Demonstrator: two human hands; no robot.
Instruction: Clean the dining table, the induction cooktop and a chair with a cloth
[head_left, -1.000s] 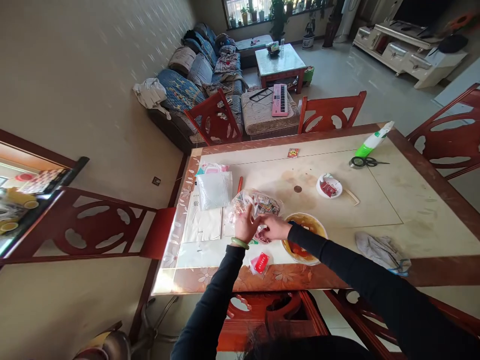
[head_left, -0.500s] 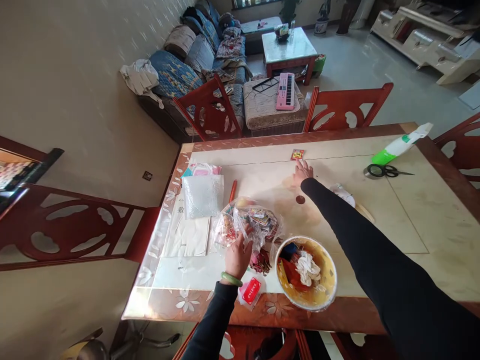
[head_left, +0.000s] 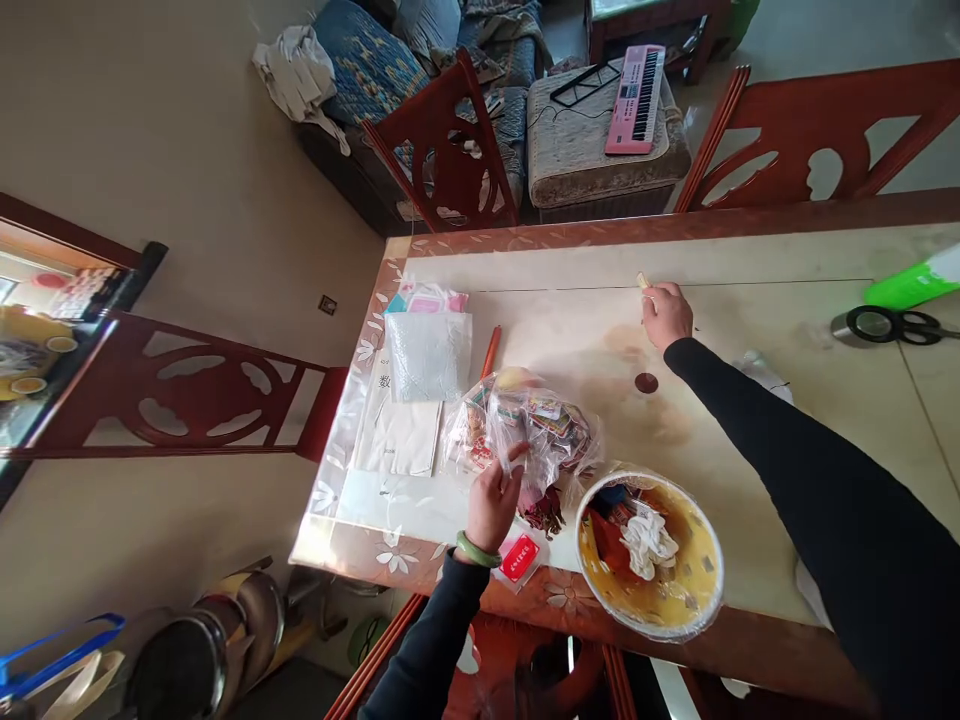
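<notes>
The right hand (head_left: 666,315) reaches far across the table (head_left: 787,300), arm stretched out in a black sleeve. Its fingers are curled shut on a small packet (head_left: 643,281). Only a pale corner of the packet shows, just past the fingertips on the far side of the hand, close to the thin line that runs across the tabletop. What is printed on it cannot be made out.

The left hand (head_left: 495,500) is near the front edge, with a green bangle at the wrist. Its fingers grip the near side of a clear bag (head_left: 536,430) full of small coloured wrappers. The bag lies on the table just beyond the hand, well apart from the packet.

A yellow bowl (head_left: 701,575) sits right of the left hand at the table's edge, holding crumpled white and red scraps. A red sachet (head_left: 519,557) lies just beside the left wrist. Left of the bag are a white pouch (head_left: 429,355) and an orange pen (head_left: 491,350). Scissors (head_left: 889,325) and a green bottle (head_left: 911,285) lie at the far right.
</notes>
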